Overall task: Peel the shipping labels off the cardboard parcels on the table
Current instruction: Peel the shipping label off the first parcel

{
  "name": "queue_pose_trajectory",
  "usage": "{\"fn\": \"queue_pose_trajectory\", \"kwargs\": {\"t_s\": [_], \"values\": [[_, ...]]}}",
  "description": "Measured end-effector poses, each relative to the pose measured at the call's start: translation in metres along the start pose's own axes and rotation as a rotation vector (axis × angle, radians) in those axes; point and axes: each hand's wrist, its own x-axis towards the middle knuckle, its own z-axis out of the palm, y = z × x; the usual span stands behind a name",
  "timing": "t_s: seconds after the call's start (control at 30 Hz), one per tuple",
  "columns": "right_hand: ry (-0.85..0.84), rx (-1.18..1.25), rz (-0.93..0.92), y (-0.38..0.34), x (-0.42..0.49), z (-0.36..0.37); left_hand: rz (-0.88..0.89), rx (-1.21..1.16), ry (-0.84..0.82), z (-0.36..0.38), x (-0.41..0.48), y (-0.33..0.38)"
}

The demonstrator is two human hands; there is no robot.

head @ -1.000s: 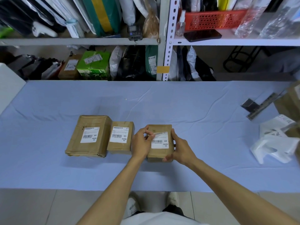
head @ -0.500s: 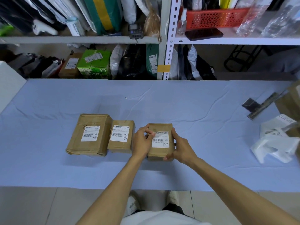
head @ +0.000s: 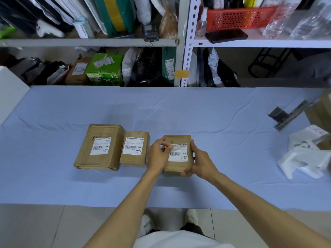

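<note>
Grip of the left hand (head: 158,155) pinches the raised upper-left corner of the shipping label (head: 179,155), while the right hand (head: 200,160) curls round the small parcel (head: 174,168) on the counter (head: 215,122), and this thin paper probably tears easily, so pull from that corner.

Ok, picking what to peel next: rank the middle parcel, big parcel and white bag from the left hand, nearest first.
1. Middle parcel, just left of the left hand.
2. Big parcel, farther left.
3. White bag, far right.
</note>
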Motion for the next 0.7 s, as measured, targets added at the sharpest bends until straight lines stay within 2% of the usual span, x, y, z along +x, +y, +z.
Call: {"fn": "queue_pose_trajectory", "kwargs": {"t_s": [0.7], "values": [[-0.004,-0.018,0.0,-0.0003,0.0023,-0.0002,-0.016,-0.057,-0.028,0.0009,0.0013,-0.0029]]}}
